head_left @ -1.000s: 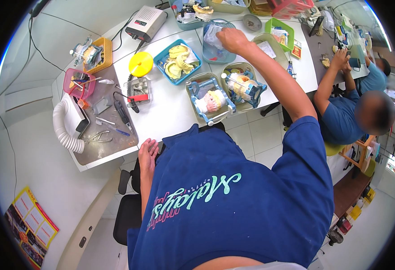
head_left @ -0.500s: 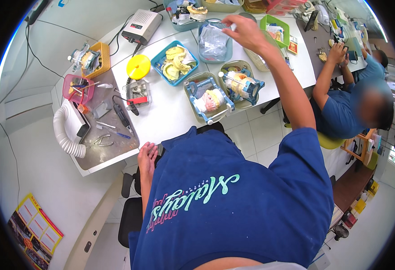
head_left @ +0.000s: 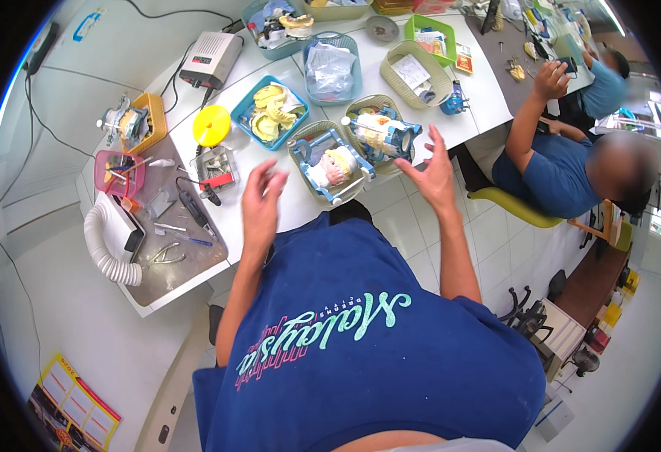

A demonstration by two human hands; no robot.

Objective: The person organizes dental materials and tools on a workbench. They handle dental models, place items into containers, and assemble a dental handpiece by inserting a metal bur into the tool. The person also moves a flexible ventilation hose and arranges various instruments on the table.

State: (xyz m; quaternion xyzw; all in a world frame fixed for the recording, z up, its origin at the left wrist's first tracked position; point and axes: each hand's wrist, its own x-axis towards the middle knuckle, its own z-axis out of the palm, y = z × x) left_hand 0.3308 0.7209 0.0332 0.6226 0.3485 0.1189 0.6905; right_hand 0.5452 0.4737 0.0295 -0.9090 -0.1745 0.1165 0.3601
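My left hand (head_left: 263,197) is raised over the white table's front part, fingers apart and a little blurred, holding nothing. It is nearest to a grey-green basket (head_left: 298,172) that holds a blue dental articulator (head_left: 364,167) with a pink and yellow jaw model (head_left: 336,166). On the other side, my right hand (head_left: 437,175) hovers with thumb and fingers spread, also holding nothing. Close to its thumb, a second blue articulator (head_left: 404,142) with a cream jaw model (head_left: 378,129) rests in another basket. No contact between hands and baskets can be made out.
Behind are a blue basket (head_left: 249,137) of yellow plaster models, a basket (head_left: 354,77) with plastic bags and a beige basket (head_left: 397,84) with papers. A white control box (head_left: 211,59) stands back left. Pliers (head_left: 166,255) lie left. A seated person (head_left: 541,181) works at right.
My right hand has come back from the far baskets to the near articulators. My left hand has risen from the table's edge to above it. The view has shifted slightly.
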